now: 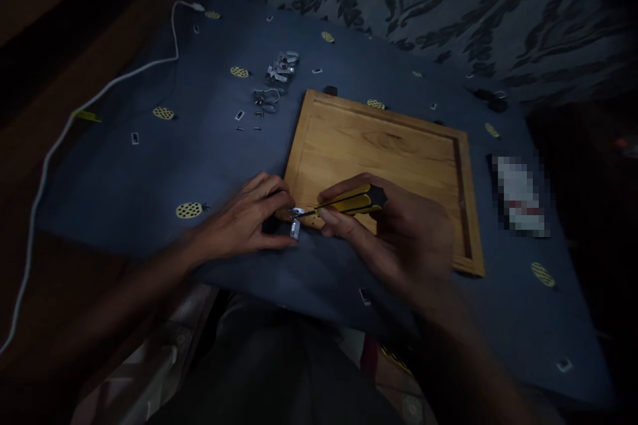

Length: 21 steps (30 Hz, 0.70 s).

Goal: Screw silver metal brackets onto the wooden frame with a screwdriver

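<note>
A framed wooden panel (383,153), probably a cabinet door, lies on the blue patterned cloth. At its near left corner sits a small silver metal hinge (295,229), partly over the edge. My left hand (254,216) steadies the hinge there, fingertips at the panel's corner and thumb below. My right hand (399,232) grips a yellow and black screwdriver (349,202), tilted, its handle up and to the right. The screwdriver's tip meets the hinge; whether a screw is under it is too small to tell.
Beyond the panel's left side lie several metal hinges (282,68), curved metal handles (268,99) and loose screws (257,129). A white cable (109,83) runs along the left. A blurred-out packet or phone (521,196) rests at right, with a dark object (493,99) behind it.
</note>
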Each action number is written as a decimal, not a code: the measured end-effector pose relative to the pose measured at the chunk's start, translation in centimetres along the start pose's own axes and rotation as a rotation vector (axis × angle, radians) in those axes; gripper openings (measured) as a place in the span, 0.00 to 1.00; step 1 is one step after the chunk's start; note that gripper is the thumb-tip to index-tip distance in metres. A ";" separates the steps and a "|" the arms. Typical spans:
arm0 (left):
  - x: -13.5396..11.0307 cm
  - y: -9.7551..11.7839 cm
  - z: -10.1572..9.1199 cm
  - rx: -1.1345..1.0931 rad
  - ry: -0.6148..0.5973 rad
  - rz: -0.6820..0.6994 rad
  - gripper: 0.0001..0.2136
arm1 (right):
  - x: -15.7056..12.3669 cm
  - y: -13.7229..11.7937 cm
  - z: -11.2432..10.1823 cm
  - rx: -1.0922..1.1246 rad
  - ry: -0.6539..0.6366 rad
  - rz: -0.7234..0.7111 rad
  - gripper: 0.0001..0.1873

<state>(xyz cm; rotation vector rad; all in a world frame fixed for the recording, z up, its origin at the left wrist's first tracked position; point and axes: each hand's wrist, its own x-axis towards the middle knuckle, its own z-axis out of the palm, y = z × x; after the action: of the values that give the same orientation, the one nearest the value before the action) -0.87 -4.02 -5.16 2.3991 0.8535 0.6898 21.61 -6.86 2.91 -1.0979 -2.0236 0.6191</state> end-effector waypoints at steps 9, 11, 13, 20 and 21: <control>0.1 0.2 -0.2 0.001 -0.026 -0.010 0.20 | 0.6 0.4 -0.3 -0.068 -0.077 -0.061 0.09; 0.1 0.2 -0.3 0.000 -0.033 -0.012 0.20 | 0.2 0.2 0.7 -0.107 0.040 -0.023 0.12; 0.1 0.2 -0.3 -0.003 -0.038 -0.017 0.20 | -0.4 0.0 1.8 -0.153 0.191 0.045 0.16; 0.1 0.1 -0.3 0.003 -0.031 -0.018 0.22 | -1.2 -0.2 3.2 -0.063 0.381 0.154 0.17; 0.1 0.1 -0.2 -0.002 -0.025 -0.012 0.22 | -1.2 -0.2 3.0 -0.019 0.355 0.166 0.15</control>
<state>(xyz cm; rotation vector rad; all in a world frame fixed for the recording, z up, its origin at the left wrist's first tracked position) -0.88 -3.91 -4.89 2.3935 0.8556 0.6539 19.58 -8.14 0.74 -1.2958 -1.6497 0.4501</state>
